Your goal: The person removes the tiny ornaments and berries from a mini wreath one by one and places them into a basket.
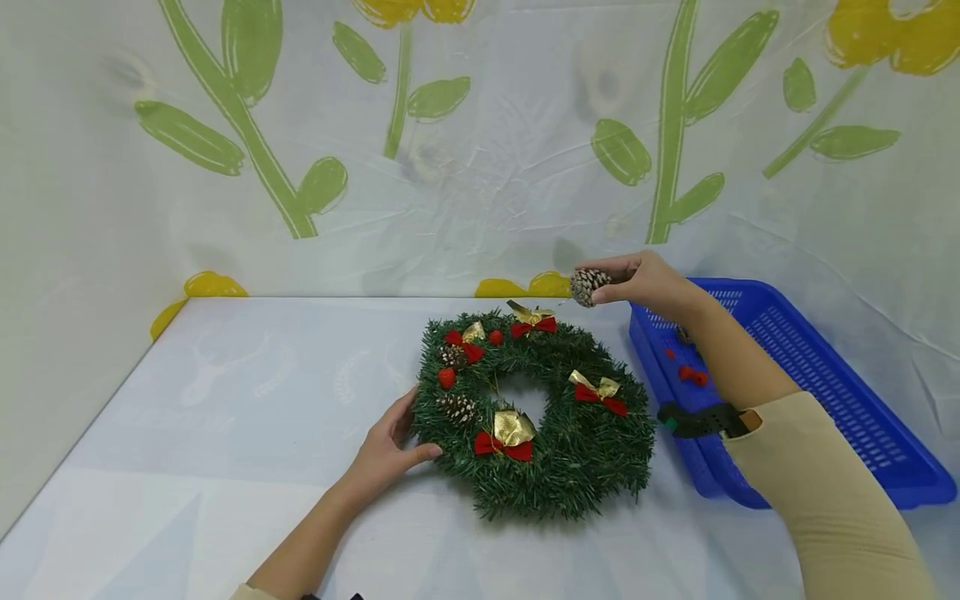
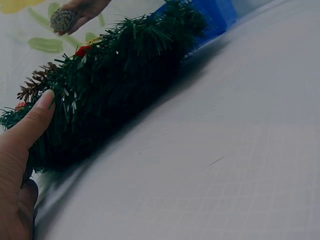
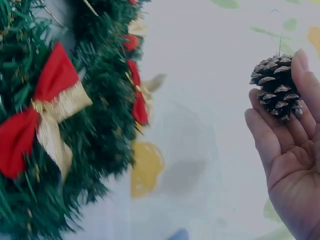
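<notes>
A green Christmas wreath (image 1: 577, 471) lies on the white table, decorated with red-and-gold bows, pine cones and small red balls. My left hand (image 1: 386, 458) grips its left edge, and in the left wrist view the thumb (image 2: 36, 120) lies over the needles. Beyond the wreath's far right side, my right hand (image 1: 648, 283) is raised, pinching a frosted pine cone (image 1: 588, 287) between thumb and fingers. A thin wire loop stands up from this pine cone (image 3: 277, 87) in the right wrist view. One red-and-gold bow (image 3: 52, 107) shows close up there.
Right of the wreath stands a blue plastic basket (image 1: 813, 342), partly covered by my right forearm. Small red pieces (image 1: 692, 375) lie in its left part. A flower-printed sheet (image 1: 510, 167) hangs behind the table.
</notes>
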### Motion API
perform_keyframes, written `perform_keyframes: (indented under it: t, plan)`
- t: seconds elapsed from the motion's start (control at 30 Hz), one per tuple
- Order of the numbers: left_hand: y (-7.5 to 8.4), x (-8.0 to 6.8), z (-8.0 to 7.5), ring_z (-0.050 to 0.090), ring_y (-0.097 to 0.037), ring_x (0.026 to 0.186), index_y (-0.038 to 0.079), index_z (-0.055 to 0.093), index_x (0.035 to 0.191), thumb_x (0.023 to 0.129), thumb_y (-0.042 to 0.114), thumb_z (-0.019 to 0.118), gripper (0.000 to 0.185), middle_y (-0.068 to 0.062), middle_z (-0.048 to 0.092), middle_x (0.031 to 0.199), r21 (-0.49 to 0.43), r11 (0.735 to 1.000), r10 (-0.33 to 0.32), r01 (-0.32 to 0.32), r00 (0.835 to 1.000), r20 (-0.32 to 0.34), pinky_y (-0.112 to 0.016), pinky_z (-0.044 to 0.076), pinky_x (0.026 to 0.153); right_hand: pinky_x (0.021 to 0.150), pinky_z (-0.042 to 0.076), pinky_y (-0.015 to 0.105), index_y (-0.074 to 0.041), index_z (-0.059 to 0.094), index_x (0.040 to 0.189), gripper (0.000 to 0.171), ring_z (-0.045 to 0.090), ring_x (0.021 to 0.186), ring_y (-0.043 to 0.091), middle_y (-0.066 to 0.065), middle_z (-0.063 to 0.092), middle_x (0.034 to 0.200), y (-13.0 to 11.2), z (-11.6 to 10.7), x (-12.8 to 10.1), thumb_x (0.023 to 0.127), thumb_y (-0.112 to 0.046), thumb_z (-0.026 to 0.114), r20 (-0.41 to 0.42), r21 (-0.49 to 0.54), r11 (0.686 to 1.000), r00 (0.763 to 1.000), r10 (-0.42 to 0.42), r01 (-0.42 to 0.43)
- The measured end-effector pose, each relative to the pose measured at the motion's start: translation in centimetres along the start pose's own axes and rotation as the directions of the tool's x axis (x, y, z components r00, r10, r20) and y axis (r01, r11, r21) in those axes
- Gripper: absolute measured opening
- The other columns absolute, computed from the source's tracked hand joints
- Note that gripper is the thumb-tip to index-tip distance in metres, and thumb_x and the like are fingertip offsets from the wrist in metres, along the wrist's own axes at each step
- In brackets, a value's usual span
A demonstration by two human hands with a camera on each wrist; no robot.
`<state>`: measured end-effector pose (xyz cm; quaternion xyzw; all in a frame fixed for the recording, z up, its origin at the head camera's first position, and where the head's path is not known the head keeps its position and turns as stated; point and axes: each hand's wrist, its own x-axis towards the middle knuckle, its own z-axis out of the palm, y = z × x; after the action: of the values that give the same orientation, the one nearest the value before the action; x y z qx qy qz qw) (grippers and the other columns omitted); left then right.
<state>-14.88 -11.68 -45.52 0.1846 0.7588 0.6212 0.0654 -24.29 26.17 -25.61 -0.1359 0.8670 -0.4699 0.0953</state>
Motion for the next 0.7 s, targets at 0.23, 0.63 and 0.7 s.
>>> perform_keyframes:
  t: [0.23, 0.63, 0.7]
  plan:
    - [0.1, 0.0, -0.1, 0.026, -0.032, 0.14, 0.012, 0.021, 0.152, 0.078, 0.017, 0.077, 0.093, -0.014, 0.024, 0.154, 0.01, 1.0, 0.014, -0.014, 1.0, -0.001, -0.037, 0.025, 0.113, 0.068, 0.041, 0.029, -0.018, 0.06, 0.131, 0.047, 0.032, 0.062, 0.011, -0.009, 0.023, 0.058, 0.6, -2.4, -2.2, 0.085, -0.02, 0.072, -0.083, -0.078, 0.996, 0.996, 0.034, -0.041]
    - [0.0, 0.0, -0.1, 0.028, -0.033, 0.139, 0.01, 0.021, 0.151, 0.079, 0.014, 0.077, 0.092, -0.016, 0.029, 0.152, 0.007, 1.0, 0.025, -0.025, 1.0, 0.0, -0.04, 0.025, 0.113, 0.081, 0.051, 0.012, -0.02, 0.065, 0.125, 0.041, 0.059, 0.103, -0.002, -0.019, 0.061, 0.119, 3.6, -6.4, -6.0, 0.088, -0.001, 0.065, -0.17, 0.078, 0.996, 0.985, -0.017, 0.03]
    - [0.0, 0.0, 0.0, 0.028, -0.032, 0.139, 0.011, 0.021, 0.152, 0.079, 0.015, 0.077, 0.092, -0.015, 0.028, 0.153, 0.002, 1.0, 0.018, -0.018, 1.0, -0.001, -0.039, 0.025, 0.113, 0.081, 0.051, 0.012, -0.018, 0.066, 0.122, 0.042, 0.059, 0.102, -0.001, -0.017, 0.065, 0.116, 4.2, -7.1, -6.5, 0.087, 0.005, 0.062, -0.18, 0.156, 0.985, 0.983, -0.041, 0.069]
